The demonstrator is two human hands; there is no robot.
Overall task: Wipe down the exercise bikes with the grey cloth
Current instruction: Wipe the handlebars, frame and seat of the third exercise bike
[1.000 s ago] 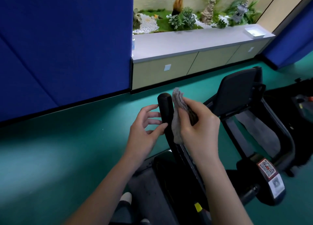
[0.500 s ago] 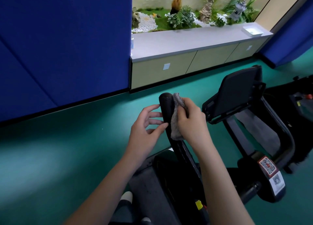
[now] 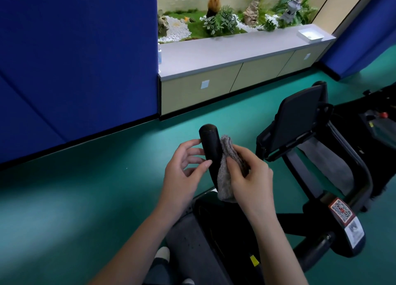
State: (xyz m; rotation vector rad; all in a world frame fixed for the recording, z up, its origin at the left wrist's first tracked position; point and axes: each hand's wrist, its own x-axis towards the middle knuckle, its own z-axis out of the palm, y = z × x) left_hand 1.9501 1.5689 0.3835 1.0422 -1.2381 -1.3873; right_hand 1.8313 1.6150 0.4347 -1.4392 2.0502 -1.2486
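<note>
Against handlebar [image 3: 209, 140], grey cloth [image 3: 224, 183], QR sticker [image 3: 341, 210] (blurred)

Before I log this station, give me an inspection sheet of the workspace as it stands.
Surface: teal floor, with the exercise bike standing on it.
Job's things: grey cloth lies against the right side of the bike's black handlebar grip.
Clutter: white tray and small bottle on the cabinet.
Grippers: right hand holds the cloth at the grip; left hand is relaxed, fingertips at the grip's left side.
Cables: nothing seen.
Surroundings: blue padded wall, plant display behind the cabinet, second machine at right.
</note>
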